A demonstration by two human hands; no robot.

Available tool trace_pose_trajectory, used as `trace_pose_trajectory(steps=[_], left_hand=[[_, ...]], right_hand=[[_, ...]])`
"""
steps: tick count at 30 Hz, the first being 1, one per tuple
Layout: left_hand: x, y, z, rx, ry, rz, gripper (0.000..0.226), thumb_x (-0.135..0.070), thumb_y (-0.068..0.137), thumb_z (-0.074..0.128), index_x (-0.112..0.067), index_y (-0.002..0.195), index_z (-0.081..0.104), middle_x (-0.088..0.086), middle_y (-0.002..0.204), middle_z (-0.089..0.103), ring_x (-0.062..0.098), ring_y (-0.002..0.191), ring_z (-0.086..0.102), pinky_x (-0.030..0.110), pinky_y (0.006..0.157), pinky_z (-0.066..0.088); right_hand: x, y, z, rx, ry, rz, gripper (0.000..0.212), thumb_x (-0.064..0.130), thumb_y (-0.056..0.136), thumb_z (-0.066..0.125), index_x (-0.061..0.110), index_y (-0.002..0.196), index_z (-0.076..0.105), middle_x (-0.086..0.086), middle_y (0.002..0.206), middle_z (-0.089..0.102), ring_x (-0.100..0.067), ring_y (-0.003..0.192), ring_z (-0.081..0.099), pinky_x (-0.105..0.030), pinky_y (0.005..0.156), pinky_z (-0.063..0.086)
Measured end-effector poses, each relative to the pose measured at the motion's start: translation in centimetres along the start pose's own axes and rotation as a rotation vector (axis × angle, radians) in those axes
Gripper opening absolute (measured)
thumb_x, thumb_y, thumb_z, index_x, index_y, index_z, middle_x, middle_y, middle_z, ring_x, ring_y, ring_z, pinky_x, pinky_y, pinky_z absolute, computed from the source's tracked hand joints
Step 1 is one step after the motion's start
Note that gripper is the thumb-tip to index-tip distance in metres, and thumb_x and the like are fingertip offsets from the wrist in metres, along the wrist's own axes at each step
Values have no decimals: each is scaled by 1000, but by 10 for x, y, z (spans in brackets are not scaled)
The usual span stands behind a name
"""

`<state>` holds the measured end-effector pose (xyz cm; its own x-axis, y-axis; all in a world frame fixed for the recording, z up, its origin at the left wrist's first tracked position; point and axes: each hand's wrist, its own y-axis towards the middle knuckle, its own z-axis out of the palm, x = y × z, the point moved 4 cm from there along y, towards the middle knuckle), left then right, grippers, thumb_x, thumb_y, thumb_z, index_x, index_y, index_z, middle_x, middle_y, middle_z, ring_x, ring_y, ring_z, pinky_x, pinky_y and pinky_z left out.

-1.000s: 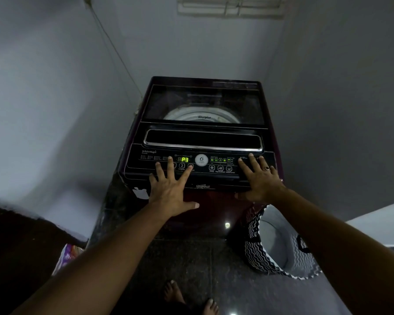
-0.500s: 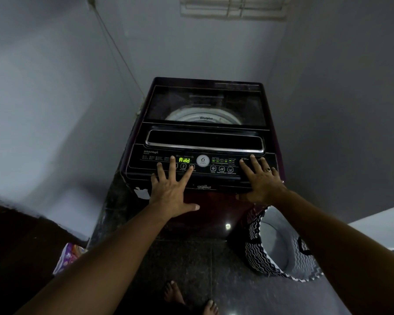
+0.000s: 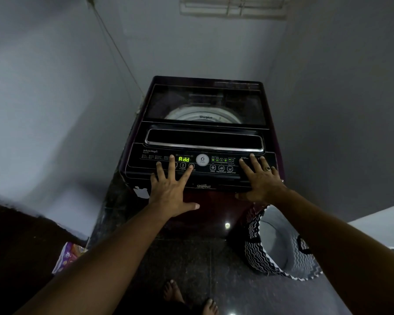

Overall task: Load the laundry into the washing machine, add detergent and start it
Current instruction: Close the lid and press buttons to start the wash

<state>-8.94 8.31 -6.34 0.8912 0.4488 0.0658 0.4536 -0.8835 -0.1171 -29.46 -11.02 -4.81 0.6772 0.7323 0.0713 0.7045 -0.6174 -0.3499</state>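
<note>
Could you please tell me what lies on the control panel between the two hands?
In the head view: a round white badge, a row of small green lights and three buttons.

Layout around the washer point(image 3: 205, 103). The washer stands on the floor point(image 3: 191, 258) in a corner, with walls behind it and to either side. The lid point(image 3: 205, 135) lies on top, with the drum point(image 3: 203, 115) beneath it. The panel point(image 3: 221, 176) runs along the washer's front edge, before the lid, with the display point(image 3: 183, 159) left of its centre. The left grip point(image 3: 171, 189) lies flat on the panel's left part, fingertips beside and below the display. The right grip point(image 3: 263, 180) lies flat on the panel's right end. The basket point(image 3: 271, 246) is on the floor, just beside the washer's front right corner. The packet point(image 3: 66, 255) is on the floor, front left of the washer and well apart. The feet point(image 3: 173, 292) are on the floor before the washer. The vent point(image 3: 232, 7) is on the wall behind and above the washer.
</note>
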Motion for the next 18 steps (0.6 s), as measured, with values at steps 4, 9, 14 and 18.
trace_pose_trajectory(steps=[4,9,14,18], left_hand=[[1,1,1,2,4,-3,126,-97,57,46,-42,153,-15,20,156,-34,55,145,-4,66,112,23],[0,-1,-1,-3,17,-5,127,-97,57,46,-41,153,-15,20,157,-34,55,145,-3,65,112,23],[0,-1,-1,-6,6,1,125,-97,58,45,-42,153,-13,19,159,-30,55,145,-3,65,112,24],[2,-2,-1,-29,11,14,124,-96,58,47,-42,154,-11,18,160,-26,55,145,0,64,111,27]], right_hand=[[-1,3,1,-8,-9,-2,127,84,68,61,35,158,-14,-10,166,-21,-39,153,-14,-62,120,7],[-1,3,2,-3,-9,1,127,84,68,62,36,157,-15,-9,166,-22,-38,153,-15,-61,120,6],[-2,3,2,5,-12,2,128,84,67,62,35,157,-16,-9,165,-23,-38,153,-16,-62,120,5],[-2,4,3,1,-14,0,129,85,67,61,36,157,-17,-9,166,-23,-38,153,-16,-62,120,5]])
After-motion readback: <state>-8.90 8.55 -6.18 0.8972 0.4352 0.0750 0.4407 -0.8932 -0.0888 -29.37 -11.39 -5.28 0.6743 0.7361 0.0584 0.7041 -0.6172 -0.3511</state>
